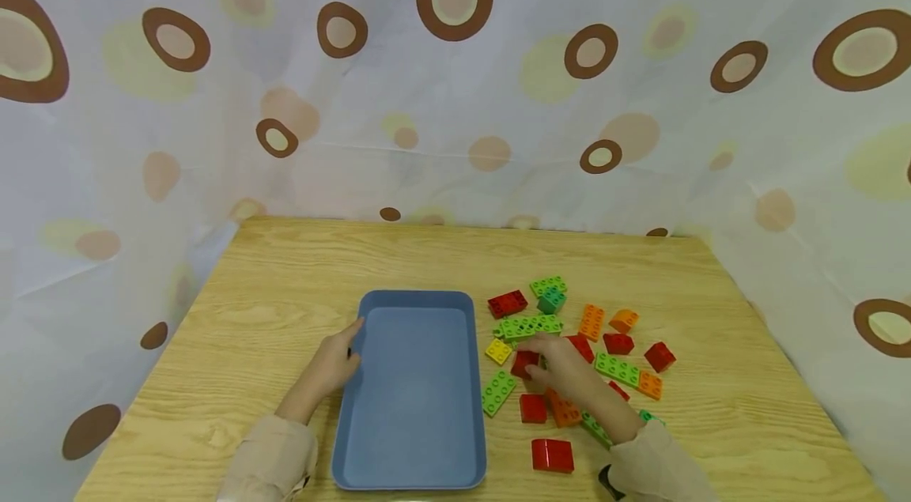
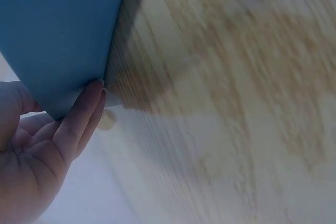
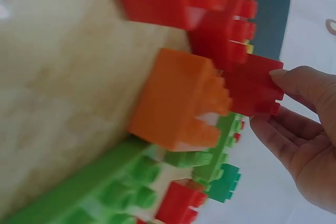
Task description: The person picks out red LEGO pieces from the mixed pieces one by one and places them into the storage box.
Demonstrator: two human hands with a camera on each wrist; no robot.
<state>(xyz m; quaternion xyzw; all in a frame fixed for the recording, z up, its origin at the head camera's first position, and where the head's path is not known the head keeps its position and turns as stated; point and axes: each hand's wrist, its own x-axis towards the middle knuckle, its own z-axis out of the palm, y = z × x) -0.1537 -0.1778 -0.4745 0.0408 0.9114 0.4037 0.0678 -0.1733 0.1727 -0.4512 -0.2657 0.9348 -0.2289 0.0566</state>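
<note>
At the left side of a blue-grey tray (image 1: 409, 391), my left hand (image 1: 330, 364) holds the rim between thumb and fingers. The left wrist view has the fingers of this hand (image 2: 47, 150) against the tray's wall (image 2: 63, 35). My right hand (image 1: 565, 368) is among the loose toy bricks right of the tray and pinches a red brick (image 1: 524, 364). Thumb and fingertips of the right hand (image 3: 310, 129) lie on opposite sides of that red brick (image 3: 252, 85) in the right wrist view. An orange brick (image 3: 176, 98) is close by.
Around the right hand lie several bricks: a yellow one (image 1: 499, 351), a green one (image 1: 498, 393), a dark red one (image 1: 508, 303) and a red curved one (image 1: 552, 455). The wooden table (image 1: 306, 265) backs onto a patterned cloth (image 1: 398, 91).
</note>
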